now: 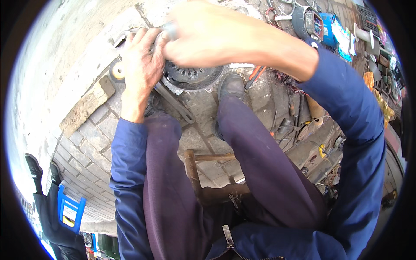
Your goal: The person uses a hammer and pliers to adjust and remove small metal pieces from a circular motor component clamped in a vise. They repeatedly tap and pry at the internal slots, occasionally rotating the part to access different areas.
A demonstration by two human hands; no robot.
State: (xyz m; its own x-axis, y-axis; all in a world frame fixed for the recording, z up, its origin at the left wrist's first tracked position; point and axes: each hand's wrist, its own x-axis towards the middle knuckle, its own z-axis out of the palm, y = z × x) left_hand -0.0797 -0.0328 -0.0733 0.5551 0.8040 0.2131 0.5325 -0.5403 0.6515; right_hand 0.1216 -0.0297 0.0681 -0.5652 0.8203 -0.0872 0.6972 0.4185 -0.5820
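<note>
My left hand (144, 57) is curled at the top of the view, its thumb against the fingers. My right hand (198, 35) meets it from the right, blurred and closed around a small grey-blue piece (171, 30), whose kind is unclear. A steel wrench handle (175, 104) with a hole at its end slants beneath my left wrist. Open wrench jaws (122, 38) show beyond that hand; whether they belong to the same tool is hidden. Below both hands lies a round, dark metal housing (195, 86) with a ring of fins, partly covered by my right hand.
A wooden block (86, 105) and a yellow-faced disc (117, 70) lie left. Orange-handled pliers (255, 77) rest by my right shoe (232, 86). Wires, tools and a round electrical part (307, 22) clutter the right. A person's legs (45, 214) and blue stool (70, 209) are lower left.
</note>
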